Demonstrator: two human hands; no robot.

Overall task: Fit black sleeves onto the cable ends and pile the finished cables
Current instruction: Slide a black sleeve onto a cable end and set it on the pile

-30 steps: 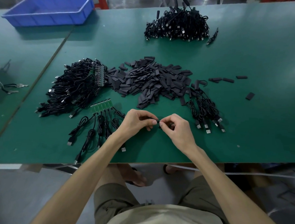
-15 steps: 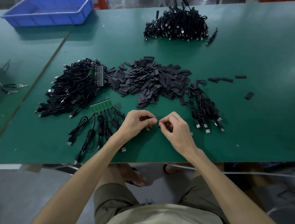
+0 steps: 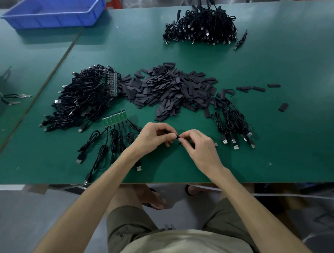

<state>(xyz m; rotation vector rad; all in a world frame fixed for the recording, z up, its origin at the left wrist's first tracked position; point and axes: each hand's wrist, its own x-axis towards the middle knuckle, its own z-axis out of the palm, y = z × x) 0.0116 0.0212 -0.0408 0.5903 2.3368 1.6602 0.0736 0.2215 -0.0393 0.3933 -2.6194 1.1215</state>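
Observation:
My left hand (image 3: 154, 138) and my right hand (image 3: 198, 148) meet fingertip to fingertip low over the green table (image 3: 277, 131). Between them they pinch a small black piece (image 3: 178, 137), mostly hidden by the fingers; I cannot tell sleeve from cable end. A heap of loose black sleeves (image 3: 169, 90) lies just beyond the hands. A row of cables with green boards (image 3: 116, 120) lies to the left, a large tangle of cables (image 3: 83, 101) behind it. A small bunch of cables (image 3: 233, 125) lies to the right. A big cable pile (image 3: 201, 32) sits at the far edge.
A blue plastic bin (image 3: 54, 8) stands at the far left on the neighbouring table. Keys on a cord (image 3: 12, 98) lie at the left. A few stray sleeves (image 3: 259, 89) are scattered right of the heap. The table's front edge runs just below my wrists.
My hands stay in the same spot. The fingertips have shifted slightly while working the small black piece between them.

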